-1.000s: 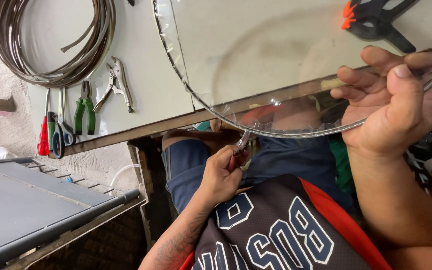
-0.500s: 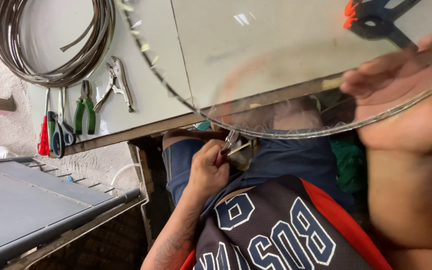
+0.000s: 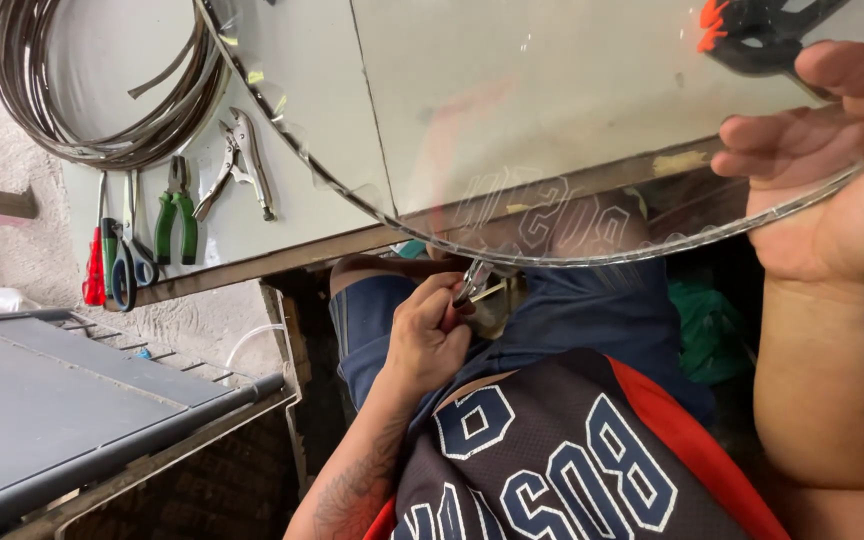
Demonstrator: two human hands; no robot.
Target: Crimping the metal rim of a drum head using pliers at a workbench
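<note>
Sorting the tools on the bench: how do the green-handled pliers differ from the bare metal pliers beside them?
The green-handled pliers have coloured grips and lie nearly straight, handles close together. The metal pliers are bare silver, lie slanted, and their handles are spread apart. Both rest untouched on the pale table, beside the coiled strip.

A workshop: on the tabletop, green pliers, locking pliers and scissors lie at ten o'clock, below a coil of metal strip; an orange-tipped clamp sits at one o'clock.
</note>
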